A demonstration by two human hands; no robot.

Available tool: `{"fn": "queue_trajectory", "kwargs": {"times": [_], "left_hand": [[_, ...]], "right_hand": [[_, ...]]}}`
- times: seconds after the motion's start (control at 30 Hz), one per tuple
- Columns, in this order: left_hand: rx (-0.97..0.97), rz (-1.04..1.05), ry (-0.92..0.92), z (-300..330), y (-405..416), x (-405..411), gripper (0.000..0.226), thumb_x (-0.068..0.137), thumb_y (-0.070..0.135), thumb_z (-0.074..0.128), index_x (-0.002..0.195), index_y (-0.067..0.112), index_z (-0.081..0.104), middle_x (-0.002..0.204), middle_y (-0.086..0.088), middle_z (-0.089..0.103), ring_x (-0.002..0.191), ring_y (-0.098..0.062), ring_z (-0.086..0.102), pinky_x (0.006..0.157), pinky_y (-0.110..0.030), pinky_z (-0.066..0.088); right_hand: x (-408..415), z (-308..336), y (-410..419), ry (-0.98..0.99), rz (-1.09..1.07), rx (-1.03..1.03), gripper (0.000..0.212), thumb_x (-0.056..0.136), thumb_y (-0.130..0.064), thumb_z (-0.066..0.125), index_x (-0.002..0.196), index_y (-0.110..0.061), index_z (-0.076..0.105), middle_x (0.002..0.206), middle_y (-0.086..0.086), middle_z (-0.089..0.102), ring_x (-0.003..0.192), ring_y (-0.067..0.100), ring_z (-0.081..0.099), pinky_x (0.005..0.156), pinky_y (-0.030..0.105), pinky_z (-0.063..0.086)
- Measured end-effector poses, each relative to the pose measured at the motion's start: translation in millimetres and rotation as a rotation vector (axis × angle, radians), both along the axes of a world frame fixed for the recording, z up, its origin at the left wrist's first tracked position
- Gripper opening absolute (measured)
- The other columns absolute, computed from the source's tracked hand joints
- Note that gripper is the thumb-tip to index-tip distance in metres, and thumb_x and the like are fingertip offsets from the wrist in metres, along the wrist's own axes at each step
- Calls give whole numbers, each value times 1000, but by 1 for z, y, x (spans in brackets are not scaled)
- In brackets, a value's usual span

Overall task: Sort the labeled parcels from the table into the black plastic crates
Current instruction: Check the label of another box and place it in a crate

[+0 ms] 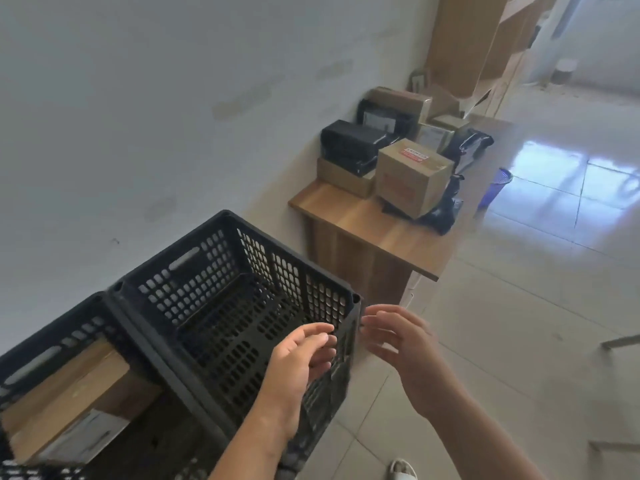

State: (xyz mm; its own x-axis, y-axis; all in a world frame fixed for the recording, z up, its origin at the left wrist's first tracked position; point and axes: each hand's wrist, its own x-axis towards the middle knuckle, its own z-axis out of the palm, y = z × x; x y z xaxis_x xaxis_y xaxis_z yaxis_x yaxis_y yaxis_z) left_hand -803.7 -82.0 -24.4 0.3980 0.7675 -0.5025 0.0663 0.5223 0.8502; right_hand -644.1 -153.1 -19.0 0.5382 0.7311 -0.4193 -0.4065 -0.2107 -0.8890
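Black plastic crates stand side by side against a pale wall: the near crate [239,306] holds nothing, the left crate [62,368] a cardboard parcel [69,393]. A person's left hand [298,362] and right hand [401,344] hover by the near crate's corner, fingers loosely spread, gripping nothing. Beyond, cardboard boxes [412,174] and black-wrapped parcels [349,143] crowd the wooden tabletop [349,220].

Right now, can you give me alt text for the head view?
Both bare hands, left hand and right hand, hover open and holding nothing by the near corner of an empty black crate. A second crate holds a cardboard parcel; more parcels wait on the wooden table.
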Motion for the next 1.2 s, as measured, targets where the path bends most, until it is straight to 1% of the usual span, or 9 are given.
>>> {"fn": "queue_trajectory", "kwargs": {"times": [0.27, 0.43, 0.6, 0.73, 0.8, 0.87, 0.97, 1.07, 1.2], "left_hand": [[-6, 12, 11, -15, -21, 152, 20, 101, 3, 58, 100, 10, 77, 90, -5, 78, 81, -15, 70, 80, -31, 56], [5, -32, 47, -21, -26, 224, 19, 99, 2, 60, 99, 10, 77, 90, -7, 78, 81, -16, 69, 79, -32, 55], [36, -81, 95, -28, -8, 287, 18, 98, 5, 63, 100, 13, 79, 92, -5, 79, 81, -12, 71, 69, -22, 58], [30, -89, 115, -33, 23, 350, 17, 99, 6, 62, 102, 12, 77, 88, -1, 77, 84, -12, 69, 78, -28, 58], [56, -104, 107, -35, 42, 391, 17, 99, 7, 62, 102, 16, 77, 87, 1, 74, 83, -10, 67, 74, -24, 57], [142, -139, 110, -36, 60, 435, 17, 100, 11, 62, 104, 21, 75, 93, 6, 74, 89, -9, 67, 73, -18, 57], [252, -198, 98, -29, 93, 497, 16, 100, 19, 64, 106, 32, 72, 94, 19, 73, 101, -6, 68, 79, -19, 54], [264, -224, 29, -14, 128, 545, 17, 100, 20, 64, 106, 34, 71, 94, 23, 72, 98, -3, 68, 84, -20, 55], [304, -185, 5, -5, 169, 586, 17, 100, 20, 65, 105, 35, 70, 95, 24, 71, 95, 7, 65, 74, -12, 54]], "right_hand": [[162, -13, -29, 49, -127, 33, 22, 100, -8, 57, 93, -9, 78, 92, 11, 77, 91, 27, 72, 90, 45, 54], [231, -21, -48, 67, -163, 23, 27, 101, -9, 56, 88, -12, 80, 91, 10, 78, 85, 22, 75, 81, 38, 55], [286, -33, -49, 88, -202, 16, 35, 101, -9, 55, 80, -16, 83, 88, 9, 79, 81, 18, 76, 78, 37, 54], [332, -41, -41, 130, -250, -23, 31, 101, -8, 55, 84, -12, 81, 91, 12, 79, 85, 23, 75, 79, 38, 55], [362, -43, -34, 126, -262, -35, 30, 100, -10, 56, 85, -12, 82, 94, 13, 79, 84, 22, 77, 81, 40, 56], [395, -45, -25, 107, -290, -72, 30, 100, -10, 56, 86, -11, 82, 94, 14, 79, 85, 22, 77, 84, 41, 56], [446, -42, 0, 93, -319, -129, 27, 100, -8, 56, 89, -7, 81, 94, 15, 79, 90, 27, 75, 82, 41, 55], [496, -23, 37, 38, -277, -159, 25, 100, -8, 57, 90, -8, 80, 96, 16, 79, 91, 27, 75, 81, 40, 55], [551, -2, 95, -9, -202, -108, 24, 100, -9, 58, 91, -12, 80, 95, 11, 79, 88, 21, 76, 82, 39, 56]]}}
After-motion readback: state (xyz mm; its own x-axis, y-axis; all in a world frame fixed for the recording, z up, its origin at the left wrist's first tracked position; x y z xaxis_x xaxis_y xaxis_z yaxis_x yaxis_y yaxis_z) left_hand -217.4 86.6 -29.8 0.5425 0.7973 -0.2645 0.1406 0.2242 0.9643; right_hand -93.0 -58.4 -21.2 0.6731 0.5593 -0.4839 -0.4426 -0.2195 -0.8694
